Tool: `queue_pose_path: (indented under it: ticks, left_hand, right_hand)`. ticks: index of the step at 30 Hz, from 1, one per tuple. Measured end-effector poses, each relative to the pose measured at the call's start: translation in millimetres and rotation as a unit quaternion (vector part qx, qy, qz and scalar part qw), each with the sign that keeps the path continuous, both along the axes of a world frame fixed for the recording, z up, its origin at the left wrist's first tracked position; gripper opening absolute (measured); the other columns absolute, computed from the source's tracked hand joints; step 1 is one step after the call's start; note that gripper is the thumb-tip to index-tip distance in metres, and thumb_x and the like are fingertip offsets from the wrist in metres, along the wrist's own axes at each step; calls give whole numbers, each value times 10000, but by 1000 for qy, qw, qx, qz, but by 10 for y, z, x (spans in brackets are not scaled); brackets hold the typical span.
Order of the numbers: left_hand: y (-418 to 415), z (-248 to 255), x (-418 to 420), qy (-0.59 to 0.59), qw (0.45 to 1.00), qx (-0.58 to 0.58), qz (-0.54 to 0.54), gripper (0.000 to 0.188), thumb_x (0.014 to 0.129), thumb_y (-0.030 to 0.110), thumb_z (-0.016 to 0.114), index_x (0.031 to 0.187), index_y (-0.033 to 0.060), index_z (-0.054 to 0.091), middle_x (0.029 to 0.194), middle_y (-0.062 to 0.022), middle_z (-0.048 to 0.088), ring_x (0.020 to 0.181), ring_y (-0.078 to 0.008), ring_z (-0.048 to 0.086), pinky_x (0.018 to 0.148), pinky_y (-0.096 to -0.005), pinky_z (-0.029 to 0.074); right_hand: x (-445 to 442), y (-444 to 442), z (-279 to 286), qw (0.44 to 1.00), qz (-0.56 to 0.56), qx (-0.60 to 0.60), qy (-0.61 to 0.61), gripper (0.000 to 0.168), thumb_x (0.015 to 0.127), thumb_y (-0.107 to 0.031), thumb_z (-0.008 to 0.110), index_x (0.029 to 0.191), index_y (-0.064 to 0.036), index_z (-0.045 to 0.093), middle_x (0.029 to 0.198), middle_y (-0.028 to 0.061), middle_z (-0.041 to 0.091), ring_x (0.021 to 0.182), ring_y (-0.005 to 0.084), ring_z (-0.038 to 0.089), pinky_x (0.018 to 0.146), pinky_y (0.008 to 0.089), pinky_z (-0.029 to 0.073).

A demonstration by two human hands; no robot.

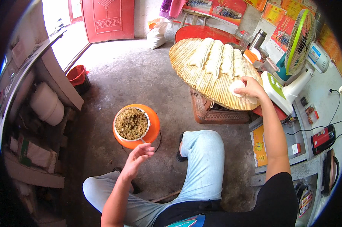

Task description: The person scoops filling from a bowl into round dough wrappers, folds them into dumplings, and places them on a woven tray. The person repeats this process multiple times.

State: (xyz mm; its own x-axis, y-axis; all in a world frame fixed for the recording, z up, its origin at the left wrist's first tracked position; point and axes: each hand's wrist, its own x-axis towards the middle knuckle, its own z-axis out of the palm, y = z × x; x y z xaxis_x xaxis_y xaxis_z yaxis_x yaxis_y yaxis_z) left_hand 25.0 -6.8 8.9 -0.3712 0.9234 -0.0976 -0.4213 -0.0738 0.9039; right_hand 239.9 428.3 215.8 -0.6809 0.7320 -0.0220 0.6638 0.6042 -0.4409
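Note:
My right hand (251, 88) is over the near right edge of a round woven straw mat (188, 56), its thumb and fingers closed on a thin, round dough wrapper (236, 88). More pale dough (251, 100) shows just below that hand. Several rows of pleated dumplings (213, 58) lie on the mat beyond it. My left hand (141, 154) hangs with its fingers apart and holds nothing, just beside the handle of a utensil (143, 140). That utensil leans out of a metal bowl of chopped filling (131, 123), which stands on an orange round stool (154, 122).
An electric fan (287, 85) stands right of the mat, near a steel flask (257, 39). A reddish-brown stand (216, 115) is under the mat. A lined bin (78, 78) and a shelf unit are at left. A white sack (156, 37) sits by the red door (111, 20).

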Motion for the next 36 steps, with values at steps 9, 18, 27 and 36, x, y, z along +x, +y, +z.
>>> queue_pose_path:
  ticks: [9,18,27,36]
  left_hand:
    - [737,629,798,-283,940,189,13,790,876,614,422,1429,73,261,1427,-128,340,1292,-235,358,1093,-402,258]
    - [568,484,763,-469,840,251,108,650,938,598,213,1442,189,243,1421,-74,345,1294,-227,359,1070,-381,314]
    - [436,421,729,-426,875,214,90,678,931,615,203,1429,159,264,1414,-92,366,1288,-229,372,1058,-389,311]
    - [412,349,725,-406,896,161,78,609,928,367,506,1413,84,270,1366,-98,421,1288,-256,385,1085,-412,299]
  right_hand:
    - [-364,-1410,-153,869,146,-351,316,290,814,-11,653,1084,-30,545,962,53,642,895,120,621,777,262,512]
    - [-843,-2528,-974,889,390,39,237,349,678,-177,743,1005,-104,648,979,81,613,920,270,577,789,360,471]
    - [-820,-2571,-1247,889,365,-141,238,213,621,-129,774,793,-64,668,834,44,636,788,231,581,713,329,484]
    - [-791,-2397,-1315,845,221,-401,275,83,939,-101,521,938,-40,466,806,-1,576,740,48,533,667,203,447]
